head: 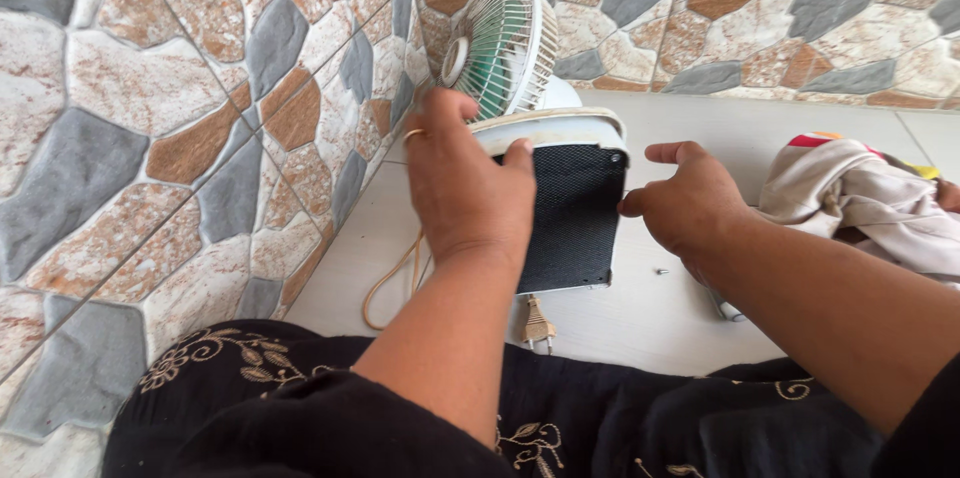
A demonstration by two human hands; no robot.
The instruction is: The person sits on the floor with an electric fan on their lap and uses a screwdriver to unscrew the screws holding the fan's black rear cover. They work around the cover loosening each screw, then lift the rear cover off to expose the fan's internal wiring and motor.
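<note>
A small white table fan (500, 48) lies on its side on the pale floor, its round wire cage and green blades turned toward the stone-patterned wall. Its flat base shows a black mesh panel (570, 218) facing me. My left hand (465, 183), with a ring on one finger, grips the left edge and top of that base. My right hand (685, 203) rests at the base's right edge, fingers curled, thumb touching the panel's side. The fan's beige cord (392, 283) loops on the floor and its plug (537, 325) lies just below the base.
A tiny screw (659, 271) lies on the floor under my right hand. A crumpled beige cloth (850, 198) with coloured stripes sits at the right. The stone-patterned wall (200, 118) runs along the left and back. My black embroidered garment (300, 408) fills the bottom.
</note>
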